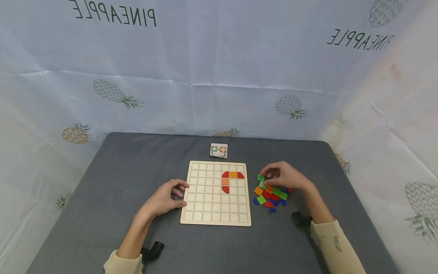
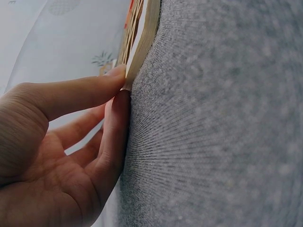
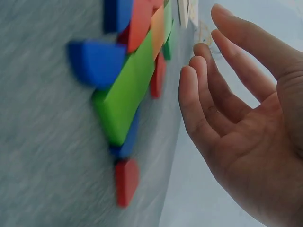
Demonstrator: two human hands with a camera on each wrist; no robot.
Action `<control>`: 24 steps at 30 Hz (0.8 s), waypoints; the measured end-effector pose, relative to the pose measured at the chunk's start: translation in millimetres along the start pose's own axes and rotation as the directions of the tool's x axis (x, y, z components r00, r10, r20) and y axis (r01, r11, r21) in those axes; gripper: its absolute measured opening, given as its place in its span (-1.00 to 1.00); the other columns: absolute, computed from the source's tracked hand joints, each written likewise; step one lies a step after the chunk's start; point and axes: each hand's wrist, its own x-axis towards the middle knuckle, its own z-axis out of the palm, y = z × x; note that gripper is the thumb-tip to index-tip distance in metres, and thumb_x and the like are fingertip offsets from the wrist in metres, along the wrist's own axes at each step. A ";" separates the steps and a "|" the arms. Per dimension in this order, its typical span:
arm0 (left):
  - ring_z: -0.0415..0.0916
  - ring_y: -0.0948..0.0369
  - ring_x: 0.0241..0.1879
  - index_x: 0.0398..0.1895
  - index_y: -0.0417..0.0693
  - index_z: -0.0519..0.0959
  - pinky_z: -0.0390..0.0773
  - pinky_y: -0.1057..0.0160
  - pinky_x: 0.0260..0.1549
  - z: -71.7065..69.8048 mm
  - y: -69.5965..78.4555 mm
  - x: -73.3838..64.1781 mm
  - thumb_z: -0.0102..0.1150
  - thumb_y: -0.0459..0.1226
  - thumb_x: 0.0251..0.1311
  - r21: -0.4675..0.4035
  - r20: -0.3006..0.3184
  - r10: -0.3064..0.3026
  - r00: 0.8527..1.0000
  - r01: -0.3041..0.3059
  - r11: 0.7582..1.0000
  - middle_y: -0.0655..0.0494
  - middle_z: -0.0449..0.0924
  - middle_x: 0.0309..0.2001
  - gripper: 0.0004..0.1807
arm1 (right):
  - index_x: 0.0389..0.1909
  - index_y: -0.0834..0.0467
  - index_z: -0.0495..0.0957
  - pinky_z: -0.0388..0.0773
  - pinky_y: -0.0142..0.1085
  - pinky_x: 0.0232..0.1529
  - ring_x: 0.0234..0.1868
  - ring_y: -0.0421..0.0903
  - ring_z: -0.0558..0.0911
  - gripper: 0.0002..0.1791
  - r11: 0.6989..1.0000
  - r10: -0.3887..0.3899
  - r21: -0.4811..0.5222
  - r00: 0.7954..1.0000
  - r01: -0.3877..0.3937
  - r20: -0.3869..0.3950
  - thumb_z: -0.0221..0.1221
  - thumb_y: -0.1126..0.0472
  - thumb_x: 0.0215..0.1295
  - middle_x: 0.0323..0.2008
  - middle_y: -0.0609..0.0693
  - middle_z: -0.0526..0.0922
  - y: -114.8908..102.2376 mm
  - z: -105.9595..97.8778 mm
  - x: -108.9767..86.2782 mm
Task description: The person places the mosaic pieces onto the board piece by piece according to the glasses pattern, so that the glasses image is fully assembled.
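A pale wooden grid board (image 1: 205, 207) lies on the dark table. My left hand (image 1: 165, 198) touches its left edge with thumb and fingertips spread apart; the left wrist view shows the thumb (image 2: 90, 92) against the board's rim. Red rounded pieces (image 1: 240, 175) and orange squares (image 1: 233, 175) sit in the upper right cells. My right hand (image 1: 282, 176) hovers over a loose pile of colored pieces, its fingers loosely bent, near a green square (image 1: 261, 177). Nothing shows between thumb and fingers in the right wrist view, where a green piece (image 3: 116, 109) lies below.
Behind the board stands a small printed pattern card (image 1: 219, 151). Blue (image 1: 272, 210), red and orange pieces overlap in the pile right of the board. Dark wrist devices (image 1: 302, 219) hang at both sleeves. A pineapple-print cloth (image 1: 205, 106) rises behind the table.
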 end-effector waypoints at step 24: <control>0.63 0.16 -0.02 0.24 -0.14 0.62 0.67 0.19 -0.04 0.8 -1.4 -0.3 0.58 -0.42 0.15 -0.016 0.001 0.002 1.000 -0.002 1.000 -0.09 0.59 0.12 -0.44 | -0.07 0.12 0.78 0.42 -0.39 -0.41 -0.47 -0.28 0.40 -0.71 0.998 0.036 -0.046 0.999 -0.035 0.011 0.56 0.12 0.26 -0.32 -0.04 0.60 22.5 6.4 -23.6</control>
